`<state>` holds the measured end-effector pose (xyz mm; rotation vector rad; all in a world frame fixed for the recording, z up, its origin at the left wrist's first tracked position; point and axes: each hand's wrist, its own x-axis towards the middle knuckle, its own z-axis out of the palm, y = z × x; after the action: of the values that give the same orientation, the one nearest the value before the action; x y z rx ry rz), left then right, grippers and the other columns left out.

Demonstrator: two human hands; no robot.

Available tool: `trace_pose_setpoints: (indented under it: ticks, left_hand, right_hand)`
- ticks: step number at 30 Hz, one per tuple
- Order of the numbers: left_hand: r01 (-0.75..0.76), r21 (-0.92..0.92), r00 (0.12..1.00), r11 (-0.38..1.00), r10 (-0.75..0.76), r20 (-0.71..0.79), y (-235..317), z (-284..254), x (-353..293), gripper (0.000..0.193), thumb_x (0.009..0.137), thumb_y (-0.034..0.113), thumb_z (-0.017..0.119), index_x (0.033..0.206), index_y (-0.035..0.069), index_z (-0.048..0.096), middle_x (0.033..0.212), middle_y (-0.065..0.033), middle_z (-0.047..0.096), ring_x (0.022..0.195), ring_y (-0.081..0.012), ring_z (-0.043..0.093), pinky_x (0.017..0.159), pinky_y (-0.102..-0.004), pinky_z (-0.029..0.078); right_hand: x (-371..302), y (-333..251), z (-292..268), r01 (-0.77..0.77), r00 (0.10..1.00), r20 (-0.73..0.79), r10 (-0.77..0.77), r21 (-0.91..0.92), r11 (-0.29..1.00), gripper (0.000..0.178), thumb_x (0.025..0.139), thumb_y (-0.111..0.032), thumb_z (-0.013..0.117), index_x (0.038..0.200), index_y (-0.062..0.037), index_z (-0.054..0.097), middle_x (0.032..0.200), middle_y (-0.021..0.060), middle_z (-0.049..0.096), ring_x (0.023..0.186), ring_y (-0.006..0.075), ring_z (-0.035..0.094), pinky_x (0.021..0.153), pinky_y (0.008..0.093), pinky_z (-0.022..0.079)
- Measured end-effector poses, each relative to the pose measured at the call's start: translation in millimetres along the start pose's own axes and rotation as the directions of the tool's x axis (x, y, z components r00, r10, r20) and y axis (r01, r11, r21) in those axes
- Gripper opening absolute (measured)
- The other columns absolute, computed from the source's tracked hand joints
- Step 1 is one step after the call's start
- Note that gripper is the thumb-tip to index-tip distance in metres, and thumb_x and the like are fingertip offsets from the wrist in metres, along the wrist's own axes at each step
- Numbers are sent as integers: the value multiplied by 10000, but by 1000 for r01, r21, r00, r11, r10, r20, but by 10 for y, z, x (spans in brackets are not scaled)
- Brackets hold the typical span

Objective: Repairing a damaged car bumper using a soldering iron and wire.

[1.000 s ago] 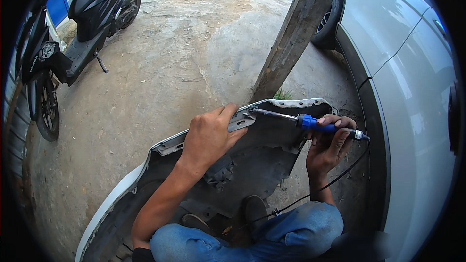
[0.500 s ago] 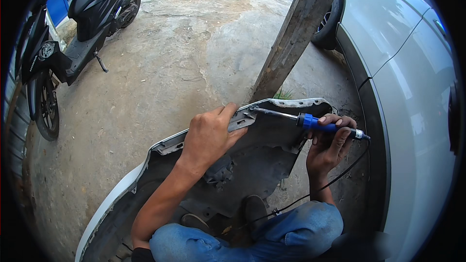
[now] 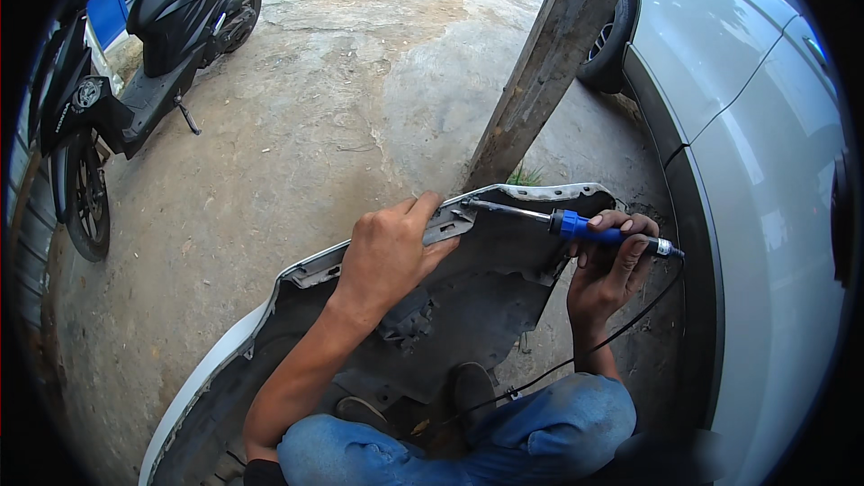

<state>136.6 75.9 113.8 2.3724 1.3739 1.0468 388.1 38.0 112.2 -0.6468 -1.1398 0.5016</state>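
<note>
A white car bumper point(image 3: 202, 382) stands between my legs, its dark inner side toward me. My left hand point(image 3: 389, 247) is closed over its upper edge, at a grey plastic bracket strip point(image 3: 443, 227). In my right hand point(image 3: 616, 261) is a soldering iron point(image 3: 585, 228) with a blue handle, held in a fingertip grip. Its long metal shaft points left, and the tip touches the bumper edge just right of my left fingers. A black cord point(image 3: 634, 319) runs from the handle down across my right knee.
A wooden post point(image 3: 553, 63) rises right behind the bumper. To the right stands a white car point(image 3: 756, 117) with dark lower trim. A black scooter point(image 3: 153, 54) is parked at the far left on the rough concrete ground point(image 3: 297, 126). Grass point(image 3: 525, 176) grows at the post's foot.
Both hands and the soldering iron stay almost where they were, the tip still on the bumper edge. A motorbike on the road at the top has passed out of view.
</note>
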Motion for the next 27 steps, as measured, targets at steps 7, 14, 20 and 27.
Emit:
trace_pose_setpoints:
  ticks: [7,14,20,27]
  left_hand:
    - [5,2,1000,1000,-5,10,-3,-1,1,435,822,253,859,1128,15,660,915,-196,723,831,-394,735,734,-465,593]
    - [67,-15,997,998,-67,27,-4,18,-5,443,784,196,867,1163,50,691,974,-185,741,881,-388,729,788,-452,576]
    - [64,-20,998,998,-63,27,-2,8,-1,446,784,196,867,1165,50,688,964,-188,740,878,-391,728,784,-455,575]
    - [15,-3,1000,1000,-15,10,0,-3,-1,430,820,242,860,1130,20,662,918,-190,724,842,-389,735,741,-464,591]
  right_hand:
    - [-2,-19,0,-4,1000,-11,4,9,1000,312,1136,-393,402,1136,-81,408,996,190,644,641,143,524,601,277,489]
    - [1,-9,-1,0,1000,12,-1,2,1000,307,1137,-388,400,1139,-80,408,998,187,646,637,138,520,599,277,486]
    - [1,5,-13,-11,1000,1,11,5,1000,304,1129,-384,433,1145,-81,411,1005,184,648,651,137,533,603,272,490]
    - [1,19,-10,-25,1000,6,25,36,999,281,1122,-351,469,1182,-79,435,1048,178,658,676,134,543,615,272,499]
